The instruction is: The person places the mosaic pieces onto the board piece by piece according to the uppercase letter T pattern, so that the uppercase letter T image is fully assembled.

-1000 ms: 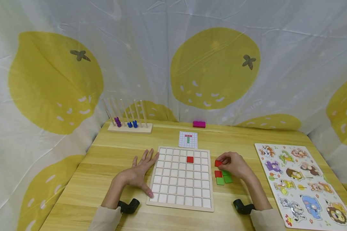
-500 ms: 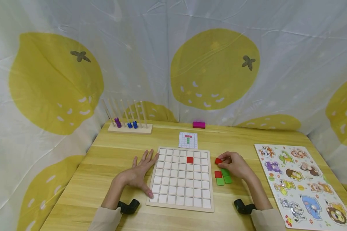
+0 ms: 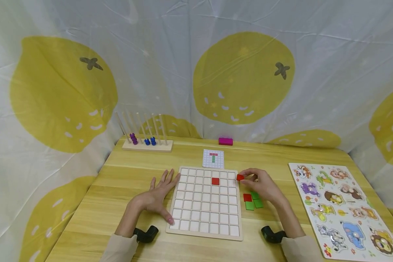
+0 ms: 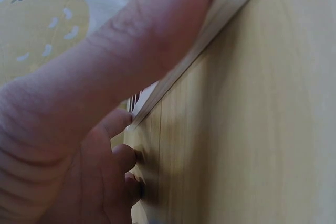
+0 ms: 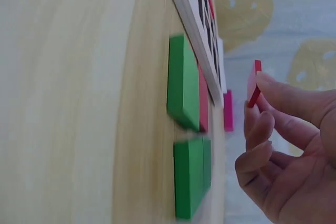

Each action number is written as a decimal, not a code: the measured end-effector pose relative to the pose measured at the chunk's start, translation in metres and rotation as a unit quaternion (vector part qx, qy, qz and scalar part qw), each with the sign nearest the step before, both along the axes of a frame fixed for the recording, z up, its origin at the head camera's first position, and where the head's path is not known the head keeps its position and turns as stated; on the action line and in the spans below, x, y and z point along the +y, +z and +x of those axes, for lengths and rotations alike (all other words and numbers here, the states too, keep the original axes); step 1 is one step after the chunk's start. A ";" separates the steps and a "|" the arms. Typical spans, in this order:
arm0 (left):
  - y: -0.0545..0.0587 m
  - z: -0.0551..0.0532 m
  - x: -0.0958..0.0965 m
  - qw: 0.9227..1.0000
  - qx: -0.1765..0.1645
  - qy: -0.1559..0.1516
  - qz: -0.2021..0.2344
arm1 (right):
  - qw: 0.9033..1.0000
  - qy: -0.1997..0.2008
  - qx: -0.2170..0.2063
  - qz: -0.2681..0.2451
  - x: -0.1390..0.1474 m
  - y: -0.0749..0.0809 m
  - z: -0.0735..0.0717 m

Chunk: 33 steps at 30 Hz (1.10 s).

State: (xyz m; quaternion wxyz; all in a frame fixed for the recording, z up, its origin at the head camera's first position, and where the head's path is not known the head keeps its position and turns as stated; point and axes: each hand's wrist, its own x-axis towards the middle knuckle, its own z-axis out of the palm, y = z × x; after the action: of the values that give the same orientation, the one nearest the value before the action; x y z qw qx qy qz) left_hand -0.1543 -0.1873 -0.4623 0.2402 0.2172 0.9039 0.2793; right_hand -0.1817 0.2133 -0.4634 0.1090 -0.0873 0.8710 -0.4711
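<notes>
Red tile (image 3: 240,177) pinched between thumb and fingers, the right hand (image 3: 261,185) hovers by the right edge of the wooden board (image 3: 205,206); the left hand (image 3: 156,196) splays along its left (thumb on the near corner). Three green tiles (image 3: 258,203) and one loose red square (image 3: 247,197) lie alongside; one cell holds another red piece (image 3: 215,181).

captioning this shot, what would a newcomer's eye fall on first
Probably the large yellow printed fruits on the pale cloth backdrop. Then the flat square red tile in the pale wooden grid board, and another red tile pinched by the right hand near the board's right edge.
</notes>
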 end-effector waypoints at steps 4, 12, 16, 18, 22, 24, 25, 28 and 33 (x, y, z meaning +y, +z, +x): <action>0.000 0.000 0.000 1.000 -0.002 0.001 -0.002 | 1.000 0.014 -0.002 -0.007 -0.017 0.002 -0.003; 0.000 -0.001 0.000 1.000 0.001 0.002 -0.004 | 0.999 0.035 -0.007 0.007 -0.049 0.007 -0.010; 0.000 -0.001 0.000 1.000 0.004 0.001 -0.003 | 0.999 0.052 -0.004 0.002 -0.061 0.009 -0.013; 0.000 -0.001 0.000 1.000 0.003 0.001 -0.001 | 0.999 0.053 -0.004 0.003 -0.067 0.009 -0.015; 0.000 -0.001 -0.001 1.000 0.007 -0.001 0.000 | 0.998 0.057 -0.001 0.003 -0.077 0.008 -0.018; -0.001 -0.001 -0.001 1.000 0.009 -0.002 -0.001 | 0.998 0.063 0.006 0.006 -0.082 0.008 -0.019; -0.001 -0.001 -0.001 1.000 0.010 -0.003 -0.001 | 0.998 0.064 0.007 0.007 -0.084 0.009 -0.019; -0.001 -0.002 -0.001 1.000 0.011 -0.005 -0.001 | 0.998 0.060 0.004 0.007 -0.090 0.008 -0.020; -0.001 -0.002 -0.001 1.000 0.012 -0.006 -0.002 | 0.999 0.047 -0.004 0.011 -0.098 0.007 -0.021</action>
State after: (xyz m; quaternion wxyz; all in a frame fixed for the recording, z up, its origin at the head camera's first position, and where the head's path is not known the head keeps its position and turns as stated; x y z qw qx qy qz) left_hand -0.1562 -0.1881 -0.4638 0.2312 0.2256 0.9060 0.2736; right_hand -0.2027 0.1150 -0.4565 0.1356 -0.1251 0.8705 -0.4563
